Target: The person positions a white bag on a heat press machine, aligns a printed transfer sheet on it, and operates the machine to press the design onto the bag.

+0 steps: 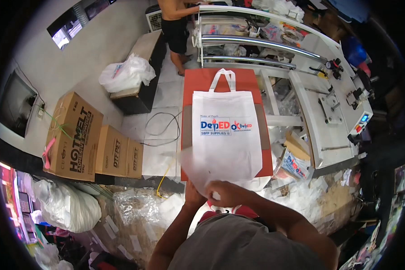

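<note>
A white fabric tote bag (pixel 226 148) lies flat on the red platen (pixel 199 81), its two handles pointing away from me. Blue and red printing crosses its front. Near the bag's lower left edge, a thin, pale translucent sheet (pixel 193 165) shows blurred, partly over the bag. My left hand (pixel 194 195) is at the sheet's lower end by the platen's near edge; its fingers are partly hidden. My right hand (pixel 219 193) has its fingers curled on the sheet's near corner, just to the right of my left hand.
White heat press machinery (pixel 334 125) with metal rollers stands right and behind. Cardboard boxes (pixel 116 152) line the left side. A bench (pixel 138 91) bears a white plastic bundle (pixel 126 72). Another person (pixel 175 30) stands at the back. A cable (pixel 162 128) and film scraps lie on the floor.
</note>
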The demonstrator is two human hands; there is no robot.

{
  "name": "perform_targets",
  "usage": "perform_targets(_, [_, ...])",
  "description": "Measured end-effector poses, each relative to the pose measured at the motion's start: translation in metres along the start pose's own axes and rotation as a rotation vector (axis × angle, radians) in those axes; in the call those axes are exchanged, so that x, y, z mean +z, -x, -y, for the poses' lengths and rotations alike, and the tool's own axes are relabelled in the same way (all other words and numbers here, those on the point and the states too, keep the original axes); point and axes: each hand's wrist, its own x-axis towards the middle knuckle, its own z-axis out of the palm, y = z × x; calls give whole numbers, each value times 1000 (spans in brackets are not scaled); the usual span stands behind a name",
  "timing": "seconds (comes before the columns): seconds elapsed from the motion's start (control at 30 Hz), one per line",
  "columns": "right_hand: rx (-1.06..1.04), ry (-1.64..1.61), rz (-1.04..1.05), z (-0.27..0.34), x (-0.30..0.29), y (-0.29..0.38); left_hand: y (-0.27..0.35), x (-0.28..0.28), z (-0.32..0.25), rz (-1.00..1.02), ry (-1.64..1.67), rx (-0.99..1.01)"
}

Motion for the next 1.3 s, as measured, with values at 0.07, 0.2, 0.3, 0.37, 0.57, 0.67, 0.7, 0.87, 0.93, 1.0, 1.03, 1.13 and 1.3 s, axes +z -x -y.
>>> perform_targets(0.07, [190,-122,58,-8,0,35,-2,-8,-1,-25,-110,124])
perform_targets(0.2, [522,61,39,-119,4,135,-2,-13,-9,22,33,14])
perform_targets(0.3, [691,144,162,-284,35,247,-10,2,-12,64,62,-14])
perform_targets(0.37, [1089,269,328,-313,31,266,-8,-1,-10,-26,-50,44])
perform_targets(0.57, [909,379,-638,-364,44,267,-14,4,-34,16,-87,0])
perform_targets(0.67, [913,435,-1000,-377,37,234,-14,11,-42,23,-120,-16])
perform_targets(0.7, [818,560,-1138,-369,37,211,-10,8,-42,30,-144,-27])
perform_targets(0.87, [933,262,-1313,-394,23,189,-9,13,-53,59,-220,-74])
perform_targets(0.93, [939,135,-1350,-417,22,199,-11,18,-58,65,-229,-87])
perform_targets(1.0, [949,119,-1373,-423,23,200,-11,19,-59,40,-205,-72])
perform_targets(1.03, [936,109,-1365,-418,25,195,-10,16,-58,34,-220,-79])
perform_targets(1.13, [897,152,-1327,-418,23,208,-5,16,-63,17,-217,-58])
perform_targets(1.3, [643,464,-1239,-392,29,218,59,41,-101,-62,-73,-32])
